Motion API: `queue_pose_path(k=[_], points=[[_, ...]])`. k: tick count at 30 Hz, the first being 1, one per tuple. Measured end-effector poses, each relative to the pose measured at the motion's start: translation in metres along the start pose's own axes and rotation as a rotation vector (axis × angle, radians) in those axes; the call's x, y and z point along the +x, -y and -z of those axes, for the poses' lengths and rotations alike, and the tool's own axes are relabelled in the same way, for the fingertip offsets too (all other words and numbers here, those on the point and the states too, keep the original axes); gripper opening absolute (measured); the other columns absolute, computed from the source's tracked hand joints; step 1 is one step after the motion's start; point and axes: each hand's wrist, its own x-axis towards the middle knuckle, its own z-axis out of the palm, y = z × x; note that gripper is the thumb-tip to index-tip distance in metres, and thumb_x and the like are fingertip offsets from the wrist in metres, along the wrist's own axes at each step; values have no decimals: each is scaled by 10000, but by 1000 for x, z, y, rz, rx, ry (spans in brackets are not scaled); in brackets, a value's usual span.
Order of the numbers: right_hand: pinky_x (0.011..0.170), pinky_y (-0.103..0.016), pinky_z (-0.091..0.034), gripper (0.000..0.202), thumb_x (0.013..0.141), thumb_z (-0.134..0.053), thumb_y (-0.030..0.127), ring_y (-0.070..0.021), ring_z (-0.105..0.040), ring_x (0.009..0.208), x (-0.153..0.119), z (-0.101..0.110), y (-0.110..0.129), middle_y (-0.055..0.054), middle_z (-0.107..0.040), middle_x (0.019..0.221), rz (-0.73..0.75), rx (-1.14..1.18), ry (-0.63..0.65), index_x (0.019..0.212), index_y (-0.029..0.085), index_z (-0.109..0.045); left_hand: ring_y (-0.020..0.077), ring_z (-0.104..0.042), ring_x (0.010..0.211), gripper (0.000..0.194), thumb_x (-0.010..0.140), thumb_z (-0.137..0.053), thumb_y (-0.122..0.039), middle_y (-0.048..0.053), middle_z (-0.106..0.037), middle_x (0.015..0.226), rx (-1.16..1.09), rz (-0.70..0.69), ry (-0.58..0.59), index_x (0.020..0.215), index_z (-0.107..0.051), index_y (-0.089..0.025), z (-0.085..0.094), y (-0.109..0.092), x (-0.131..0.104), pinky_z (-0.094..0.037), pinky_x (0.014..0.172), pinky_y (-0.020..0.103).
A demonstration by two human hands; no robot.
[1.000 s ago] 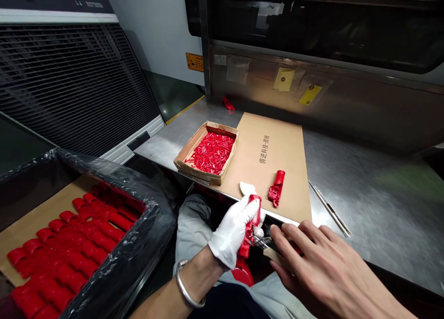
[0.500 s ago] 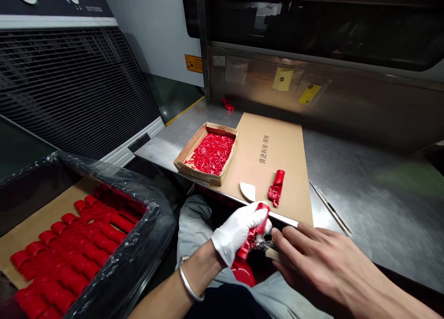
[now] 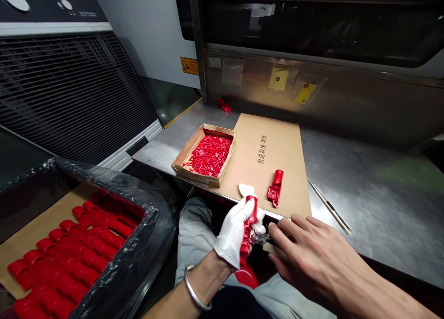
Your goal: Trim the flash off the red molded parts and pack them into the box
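My left hand (image 3: 231,233), in a white glove, is closed around a red plastic part (image 3: 246,238) with a tube-shaped upper end, held over my lap. My bare right hand (image 3: 308,245) grips a pair of pliers-like nippers (image 3: 263,240) with pale handles. Their metal jaws meet the side of the red part, though the exact contact is hard to make out. Beyond my hands, a similar red part (image 3: 275,188) lies on a cardboard sheet (image 3: 274,138). A cream-coloured rounded piece (image 3: 245,190) rests at the sheet's near edge, partly covered by the held part.
A shallow cardboard box (image 3: 176,167) of small red scraps stands left of the sheet. At lower left, a plastic-lined bin (image 3: 152,235) holds rows of red parts. Thin rods (image 3: 329,205) lie on the metal table (image 3: 367,194) at right. Another red piece (image 3: 225,105) lies farther back.
My left hand has turned the red part more upright and shifted it slightly left. The nippers in my right hand have followed a little, staying at the part's side.
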Motion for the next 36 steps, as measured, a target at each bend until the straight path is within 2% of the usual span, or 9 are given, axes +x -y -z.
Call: queue_pose_path(k=[3, 7, 14, 19, 25, 28, 31, 34, 36], points=[[519, -345, -313, 183, 1005, -415, 280, -191, -516, 571, -1, -3, -2, 1, -528, 740, 41, 57, -16, 855, 217, -499, 53, -285, 486, 323, 797, -727, -316, -52, -384, 611, -7, -9, -41, 763, -427, -200, 0, 1, -1, -257, 467, 187], [466, -348, -245, 201, 1017, -411, 300, -182, -494, 493, -3, -3, -2, 17, -500, 695, 42, 74, 29, 838, 229, -470, 64, -298, 506, 311, 802, -727, -321, -38, -392, 620, 5, -4, -57, 738, -450, -194, 1, 1, -2, -268, 487, 207], [591, -356, -354, 161, 929, -485, 360, -218, -527, 655, -4, 2, 0, -33, -514, 799, -54, 57, 125, 877, 208, -496, 72, -337, 499, 209, 898, -604, -371, -25, -397, 636, -12, 88, 58, 839, -534, -183, 3, -1, -4, -231, 481, 215], [612, -372, -348, 175, 944, -459, 366, -220, -496, 672, -3, 3, 1, -35, -495, 810, -91, 85, 144, 877, 208, -491, 62, -346, 500, 235, 866, -653, -353, -37, -420, 639, -43, 23, 24, 821, -505, -177, 3, 2, 2, -291, 497, 202], [612, -381, -342, 110, 891, -532, 316, -240, -493, 683, 1, -4, 1, -33, -512, 796, -74, 62, 128, 853, 222, -488, 55, -424, 497, 341, 823, -700, -375, -40, -475, 627, -18, -105, -50, 735, -437, -177, 3, 7, 4, -338, 507, 183], [591, -377, -329, 117, 893, -565, 291, -234, -503, 671, 2, -9, -3, -12, -521, 789, -53, 58, 141, 861, 230, -470, 49, -389, 473, 355, 801, -721, -362, -53, -451, 603, -14, -63, -52, 736, -420, -185, 6, 6, 5, -313, 480, 173], [561, -370, -308, 130, 952, -541, 290, -216, -504, 654, 5, -12, -7, 1, -526, 784, 10, 65, 178, 870, 232, -458, 40, -332, 448, 345, 787, -734, -323, -63, -428, 589, -19, 31, -30, 758, -417, -190, 9, 2, 6, -262, 445, 161], [554, -372, -306, 161, 995, -498, 314, -212, -500, 654, 8, -13, -10, -2, -528, 766, 88, 18, 129, 867, 223, -466, 37, -314, 429, 300, 816, -704, -310, -58, -439, 587, -13, 109, -20, 770, -435, -184, 11, -3, 7, -238, 425, 161], [572, -372, -317, 128, 984, -504, 264, -217, -504, 678, 10, -13, -10, -9, -534, 772, 119, -44, 78, 869, 213, -482, 41, -324, 425, 293, 851, -667, -314, -55, -425, 570, -10, 161, 9, 740, -431, -179, 11, -6, 6, -246, 426, 170]])
